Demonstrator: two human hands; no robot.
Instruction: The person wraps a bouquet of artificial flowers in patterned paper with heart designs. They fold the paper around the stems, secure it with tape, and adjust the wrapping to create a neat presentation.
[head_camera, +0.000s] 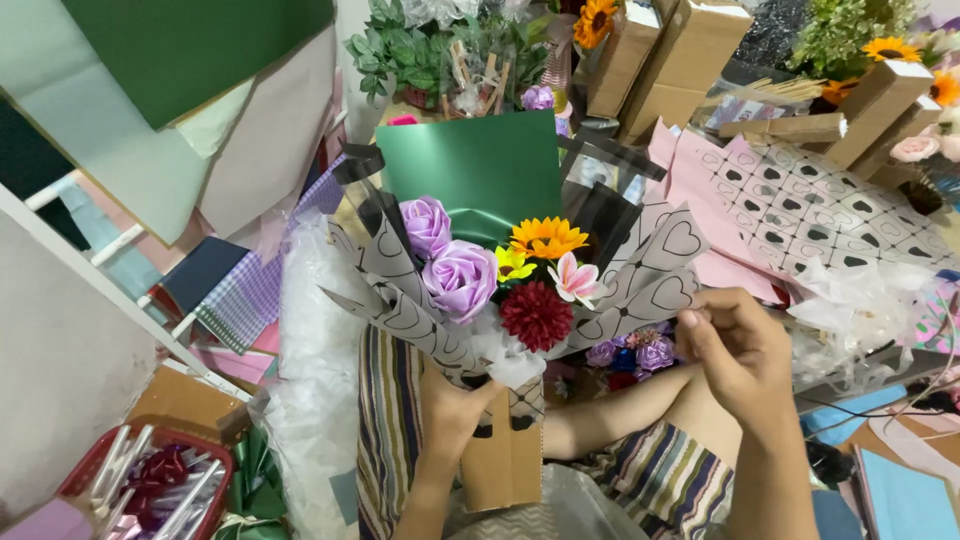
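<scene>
While the bouquet (500, 290) was clasped upright at its base by the left hand (452, 415), its heart-patterned wrapping paper (655, 285) was pinched by the right hand (735, 355). Flowers appeared arranged and wrapped; no ribbon was seen tied.

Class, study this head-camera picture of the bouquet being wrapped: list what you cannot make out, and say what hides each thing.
- Flower stems: head view, hidden by the heart-print wrapping paper and cardboard base.
- Left hand fingers: curled behind the base, grip unseen.
- Right hand fingertips: seen from behind; whether they pinch the paper is unclear.
- Red basket: cut off by the bottom edge.
- Small purple flowers: partly behind the bouquet.
</scene>
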